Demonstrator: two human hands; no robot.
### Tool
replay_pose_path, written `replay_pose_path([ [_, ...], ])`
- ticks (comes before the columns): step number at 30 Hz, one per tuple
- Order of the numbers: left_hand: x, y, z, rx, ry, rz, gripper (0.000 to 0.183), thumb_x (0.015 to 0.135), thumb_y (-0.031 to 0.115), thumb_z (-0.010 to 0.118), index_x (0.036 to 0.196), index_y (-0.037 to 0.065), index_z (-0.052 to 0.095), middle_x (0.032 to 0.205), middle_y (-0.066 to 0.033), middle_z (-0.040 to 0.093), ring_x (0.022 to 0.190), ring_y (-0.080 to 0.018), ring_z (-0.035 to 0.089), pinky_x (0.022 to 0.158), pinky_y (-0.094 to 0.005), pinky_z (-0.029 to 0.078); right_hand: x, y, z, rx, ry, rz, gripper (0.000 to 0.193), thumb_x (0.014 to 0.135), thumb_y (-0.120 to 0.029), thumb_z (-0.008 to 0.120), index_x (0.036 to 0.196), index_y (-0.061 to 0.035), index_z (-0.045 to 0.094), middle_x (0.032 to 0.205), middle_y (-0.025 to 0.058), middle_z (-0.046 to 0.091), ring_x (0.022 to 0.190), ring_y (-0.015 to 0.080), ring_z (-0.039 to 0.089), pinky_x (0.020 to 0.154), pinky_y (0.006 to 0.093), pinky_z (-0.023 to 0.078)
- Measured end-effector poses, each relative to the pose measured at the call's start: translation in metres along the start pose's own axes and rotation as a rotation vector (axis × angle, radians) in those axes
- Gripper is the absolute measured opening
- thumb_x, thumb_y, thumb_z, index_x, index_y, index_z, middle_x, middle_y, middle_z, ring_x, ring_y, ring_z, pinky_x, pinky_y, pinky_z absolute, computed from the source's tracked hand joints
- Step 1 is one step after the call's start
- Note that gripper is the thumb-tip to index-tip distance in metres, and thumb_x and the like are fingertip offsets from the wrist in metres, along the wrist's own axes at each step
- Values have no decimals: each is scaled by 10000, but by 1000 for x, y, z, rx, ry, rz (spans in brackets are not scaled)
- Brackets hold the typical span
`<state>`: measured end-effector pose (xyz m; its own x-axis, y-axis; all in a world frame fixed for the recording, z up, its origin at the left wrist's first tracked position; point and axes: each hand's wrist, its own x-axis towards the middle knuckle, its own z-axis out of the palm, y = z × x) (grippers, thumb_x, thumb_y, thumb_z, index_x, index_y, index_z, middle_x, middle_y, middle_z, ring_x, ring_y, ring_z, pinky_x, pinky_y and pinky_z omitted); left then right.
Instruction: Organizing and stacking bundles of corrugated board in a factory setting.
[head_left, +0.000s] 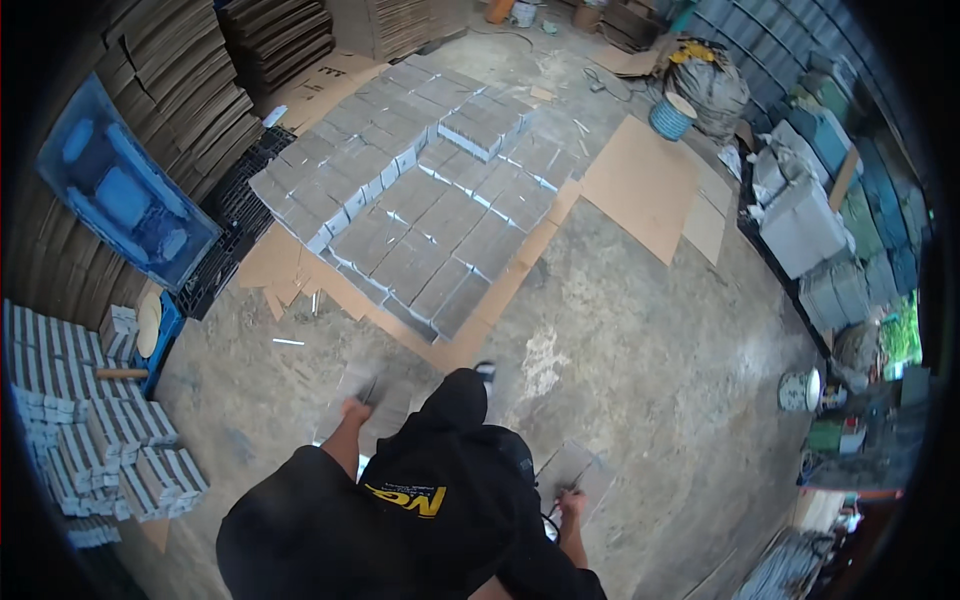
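Concrete floor [690,400] spreads below as the left hand [355,409] grips one grey bundle [394,402], the right hand [571,502] another bundle [568,462].

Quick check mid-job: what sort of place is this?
Probably a small workshop or packing warehouse: tall stacks of flat cardboard at the left, a ribbed metal wall, and grey-topped packs in tight rows low on a concrete floor.

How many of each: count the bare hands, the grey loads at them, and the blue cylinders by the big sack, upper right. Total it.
Left hand, right hand: 2
Left grey load, right grey load: 2
Blue cylinder: 1
Total: 5
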<state>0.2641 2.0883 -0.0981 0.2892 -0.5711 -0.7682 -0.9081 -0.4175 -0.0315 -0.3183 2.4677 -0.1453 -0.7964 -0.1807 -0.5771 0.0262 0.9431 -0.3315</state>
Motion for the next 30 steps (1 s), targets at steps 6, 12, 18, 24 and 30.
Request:
replay_pose_path([
  [6, 51, 97, 70, -242, 35, -160, 545, 705, 276, 677, 1158, -17, 603, 1124, -203, 641, 1058, -295, 633, 911, -358, 500, 287, -277, -13, -107, 21, -599, 335, 760, -293, 745, 867, 14, 665, 694, 114, 660, 634, 190, 639, 565, 330, 493],
  [12, 10, 207, 49, -725, 164, -590, 379, 619, 267, 760, 856, -10, 655, 938, -195, 664, 931, -308, 664, 822, -428, 530, 212, -692, 43, -345, -348, -842, 323, 787, -245, 712, 1002, -7, 678, 840, 122, 690, 828, 188, 652, 805, 328, 505],
  [18, -34, 321, 15, -1327, 396, -612, 254, 656, 209, 759, 702, 9, 608, 654, -123, 575, 634, -263, 548, 598, -421, 442, 192, -957, 133, -224, -491, -1199, 368, 757, -117, 710, 1109, -24, 656, 940, 153, 691, 893, 234, 657, 833, 344, 498],
  [24, -95, 475, 23, -1561, 472, -860, 215, 688, 133, 716, 786, -20, 601, 678, -32, 580, 621, -112, 531, 498, -329, 435, 205, -1151, 321, -379, -517, -1250, 467, 755, -108, 684, 1217, -74, 626, 923, 211, 687, 854, 279, 673, 814, 361, 501],
  [30, -117, 587, 63, -1476, 420, -961, 229, 787, 202, 733, 787, 29, 584, 710, -25, 562, 642, -157, 511, 575, -336, 422, 233, -1275, 528, -209, -583, -1319, 411, 758, -125, 652, 1160, -45, 650, 833, 252, 666, 821, 370, 674, 756, 416, 510],
])
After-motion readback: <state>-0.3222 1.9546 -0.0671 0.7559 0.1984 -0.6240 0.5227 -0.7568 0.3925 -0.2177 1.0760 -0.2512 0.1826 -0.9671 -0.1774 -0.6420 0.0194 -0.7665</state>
